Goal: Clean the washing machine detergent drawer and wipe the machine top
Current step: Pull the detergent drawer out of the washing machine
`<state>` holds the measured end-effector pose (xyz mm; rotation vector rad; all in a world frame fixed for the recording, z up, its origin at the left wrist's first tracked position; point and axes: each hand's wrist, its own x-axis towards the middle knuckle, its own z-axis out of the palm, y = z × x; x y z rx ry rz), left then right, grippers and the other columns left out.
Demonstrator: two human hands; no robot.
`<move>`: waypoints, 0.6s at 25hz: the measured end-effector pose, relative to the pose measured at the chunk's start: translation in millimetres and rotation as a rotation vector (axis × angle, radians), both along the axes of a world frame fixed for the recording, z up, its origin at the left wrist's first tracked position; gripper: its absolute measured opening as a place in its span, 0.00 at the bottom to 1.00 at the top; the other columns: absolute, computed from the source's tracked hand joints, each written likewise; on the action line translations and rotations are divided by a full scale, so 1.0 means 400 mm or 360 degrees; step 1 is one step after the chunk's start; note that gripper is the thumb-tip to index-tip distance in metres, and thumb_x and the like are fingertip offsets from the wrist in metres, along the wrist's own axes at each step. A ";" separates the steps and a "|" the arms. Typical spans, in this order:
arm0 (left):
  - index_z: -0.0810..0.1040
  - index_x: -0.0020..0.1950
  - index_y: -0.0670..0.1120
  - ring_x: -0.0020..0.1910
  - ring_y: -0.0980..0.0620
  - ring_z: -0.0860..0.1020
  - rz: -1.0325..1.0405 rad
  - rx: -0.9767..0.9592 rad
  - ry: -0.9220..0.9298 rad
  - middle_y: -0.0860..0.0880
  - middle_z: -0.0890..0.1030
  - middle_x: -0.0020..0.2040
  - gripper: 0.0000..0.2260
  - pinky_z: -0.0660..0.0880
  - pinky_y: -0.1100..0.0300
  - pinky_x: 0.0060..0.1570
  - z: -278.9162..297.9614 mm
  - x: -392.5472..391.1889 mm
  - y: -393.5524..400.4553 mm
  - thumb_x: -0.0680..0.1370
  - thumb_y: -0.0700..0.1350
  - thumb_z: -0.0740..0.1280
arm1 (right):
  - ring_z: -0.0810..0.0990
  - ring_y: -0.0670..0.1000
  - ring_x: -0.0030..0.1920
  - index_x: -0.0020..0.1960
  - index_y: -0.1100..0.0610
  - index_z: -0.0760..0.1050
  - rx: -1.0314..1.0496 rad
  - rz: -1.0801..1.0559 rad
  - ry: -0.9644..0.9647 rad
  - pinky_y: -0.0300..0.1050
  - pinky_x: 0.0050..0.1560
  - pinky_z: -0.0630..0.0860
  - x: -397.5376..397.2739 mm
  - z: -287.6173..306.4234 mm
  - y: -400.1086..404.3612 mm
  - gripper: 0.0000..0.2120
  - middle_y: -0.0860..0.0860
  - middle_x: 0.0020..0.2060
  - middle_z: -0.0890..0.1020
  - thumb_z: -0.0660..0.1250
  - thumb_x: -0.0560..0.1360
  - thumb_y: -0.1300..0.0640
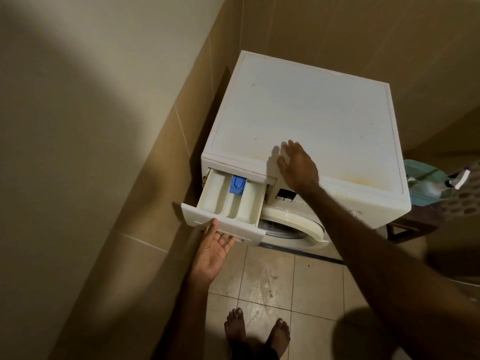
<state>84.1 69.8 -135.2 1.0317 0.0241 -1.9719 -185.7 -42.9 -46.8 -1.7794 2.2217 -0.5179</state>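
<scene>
Tight on the left, roomier above

We see the pulled-out detergent drawer [228,203] close beside the tiled wall [155,157]; the machine top [311,105] lies bare beyond our right hand [298,165].

Left hand [211,252] under open drawer [228,203]
</scene>
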 end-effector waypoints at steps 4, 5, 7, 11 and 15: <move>0.72 0.74 0.45 0.66 0.39 0.80 0.0049 0.0004 0.0032 0.39 0.81 0.68 0.52 0.77 0.40 0.65 -0.005 0.000 0.000 0.53 0.50 0.89 | 0.84 0.55 0.43 0.48 0.55 0.84 -0.0087 -0.0342 -0.0217 0.45 0.42 0.77 0.148 0.016 0.121 0.13 0.53 0.43 0.87 0.63 0.83 0.52; 0.72 0.73 0.45 0.66 0.39 0.80 0.0052 0.0001 0.0024 0.39 0.81 0.67 0.52 0.77 0.40 0.66 -0.004 -0.001 -0.001 0.53 0.52 0.89 | 0.84 0.56 0.40 0.43 0.56 0.83 0.0060 -0.0336 -0.0374 0.47 0.41 0.79 0.176 0.005 0.133 0.16 0.53 0.39 0.86 0.63 0.82 0.50; 0.73 0.72 0.45 0.65 0.40 0.81 0.0032 0.0010 -0.0005 0.40 0.82 0.66 0.51 0.76 0.41 0.67 0.002 -0.004 0.000 0.53 0.54 0.89 | 0.86 0.58 0.34 0.41 0.59 0.82 0.0354 -0.0356 -0.0757 0.56 0.41 0.85 0.218 -0.021 0.142 0.21 0.56 0.35 0.86 0.62 0.84 0.47; 0.73 0.71 0.45 0.67 0.39 0.79 0.0025 0.0049 -0.0100 0.39 0.83 0.64 0.49 0.76 0.43 0.64 0.017 -0.008 -0.006 0.56 0.57 0.87 | 0.86 0.60 0.38 0.49 0.67 0.81 0.0792 -0.0529 -0.1133 0.57 0.48 0.85 0.277 -0.065 0.117 0.35 0.62 0.41 0.86 0.52 0.86 0.37; 0.69 0.76 0.45 0.67 0.39 0.79 -0.0042 0.0079 -0.0215 0.37 0.81 0.65 0.35 0.74 0.43 0.68 0.023 -0.020 -0.015 0.72 0.57 0.72 | 0.86 0.62 0.50 0.53 0.66 0.81 0.0876 -0.0500 -0.0840 0.59 0.59 0.81 0.304 -0.098 0.065 0.43 0.64 0.52 0.86 0.43 0.83 0.31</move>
